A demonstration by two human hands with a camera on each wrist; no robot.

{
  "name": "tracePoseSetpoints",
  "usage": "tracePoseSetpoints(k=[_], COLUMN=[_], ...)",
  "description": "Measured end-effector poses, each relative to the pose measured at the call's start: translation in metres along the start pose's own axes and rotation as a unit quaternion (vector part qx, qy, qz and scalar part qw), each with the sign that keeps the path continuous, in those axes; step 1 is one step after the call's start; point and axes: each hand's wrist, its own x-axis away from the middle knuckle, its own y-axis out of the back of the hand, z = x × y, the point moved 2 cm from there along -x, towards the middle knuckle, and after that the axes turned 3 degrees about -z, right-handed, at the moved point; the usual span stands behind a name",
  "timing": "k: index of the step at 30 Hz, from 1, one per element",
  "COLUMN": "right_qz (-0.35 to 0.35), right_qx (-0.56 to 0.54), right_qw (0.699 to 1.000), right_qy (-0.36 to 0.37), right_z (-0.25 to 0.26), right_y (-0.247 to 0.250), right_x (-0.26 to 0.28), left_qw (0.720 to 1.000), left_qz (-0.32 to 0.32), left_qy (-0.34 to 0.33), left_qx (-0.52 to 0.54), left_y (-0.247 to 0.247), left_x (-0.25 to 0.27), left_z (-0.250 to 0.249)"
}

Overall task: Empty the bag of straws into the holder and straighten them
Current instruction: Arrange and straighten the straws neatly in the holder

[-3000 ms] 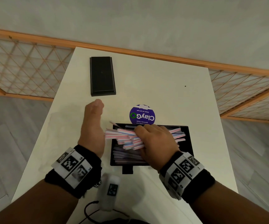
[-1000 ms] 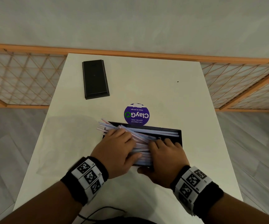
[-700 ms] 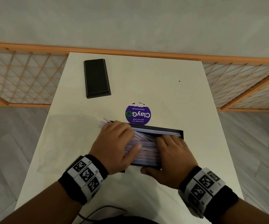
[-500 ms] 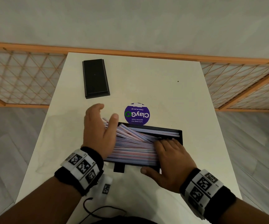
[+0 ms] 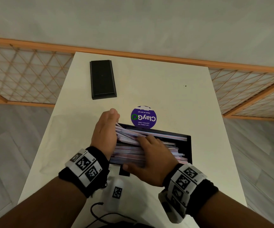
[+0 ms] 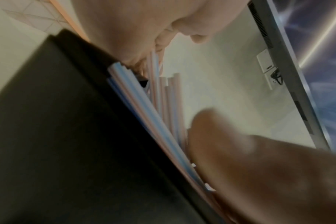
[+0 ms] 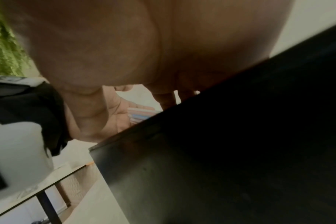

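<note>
Lying heaped crosswise in the black holder (image 5: 189, 145), the pink, blue and white straws (image 5: 129, 152) stick out past its left end. The left hand (image 5: 105, 134) stands on edge, flat palm and straight fingers pressed against those ends. The right hand (image 5: 154, 155) lies spread over the pile, fingers extended, thumb by the holder's near wall. Just beyond the holder, a round purple sticker (image 5: 143, 117) on the white table (image 5: 165, 89) reads upside down "ClayGo", "Let's keep our pantries clean", "Clean as you go". Farther left sits a black lid (image 5: 102, 79).
</note>
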Motion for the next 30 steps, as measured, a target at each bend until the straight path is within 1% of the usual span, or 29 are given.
tracePoseSetpoints(k=[2,6,10,15,20,22,25,27,30], right_qz=[0.007,0.008,0.000,0.030,0.046,0.053,0.059,0.041,0.012], right_qx=[0.020,0.076,0.097,0.105,0.105,0.093,0.092,0.111,0.144], right_qw=[1.000,0.997,0.995,0.994,0.993,0.994,0.994,0.993,0.989], right_qy=[-0.007,-0.013,-0.025,-0.015,-0.019,-0.022,-0.027,-0.020,-0.015], right_z=[-0.001,0.003,0.004,0.007,0.004,0.002,0.002,0.003,0.002], right_y=[-0.002,-0.009,-0.007,-0.009,0.000,0.000,-0.001,-0.001,0.000], right_x=[0.000,-0.001,-0.007,-0.014,-0.019,-0.018,-0.017,-0.015,-0.010], left_qw=[1.000,0.996,0.995,0.993,0.992,0.994,0.994,0.992,0.992], left_qz=[0.008,0.014,-0.016,-0.026,-0.074,-0.063,-0.012,0.009,0.008], left_qy=[-0.009,-0.026,-0.032,-0.036,-0.037,-0.030,-0.025,-0.041,-0.047], left_qx=[-0.012,-0.081,-0.090,-0.106,-0.090,-0.084,-0.107,-0.120,-0.116], left_y=[-0.002,-0.004,-0.005,-0.009,-0.004,-0.002,-0.006,-0.010,-0.010], left_x=[0.001,0.001,0.003,0.001,-0.001,-0.001,0.006,0.012,0.016], left_z=[0.001,0.007,0.005,0.005,0.003,0.005,0.003,0.001,0.000])
